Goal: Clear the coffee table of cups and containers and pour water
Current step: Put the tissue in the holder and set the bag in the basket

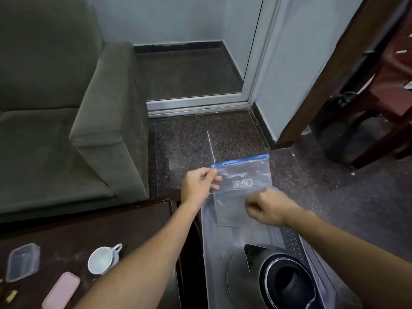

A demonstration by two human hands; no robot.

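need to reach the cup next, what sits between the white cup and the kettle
In the head view, the left forearm crosses above the coffee table between white cup and kettle.

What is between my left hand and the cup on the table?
Nothing visible. The cup is on the table, beside your left forearm. But the left hand and the right hand both pinch the bag.

Dim, flat indoor light, with soft shadows beside the sofa (66,112). The wide lens bows the door frame (254,63) and stretches the corners. Pale sheen lies on the bag (243,177) and kettle (238,277) rim. Detail is soft throughout; the cup (101,260) blurs slightly.
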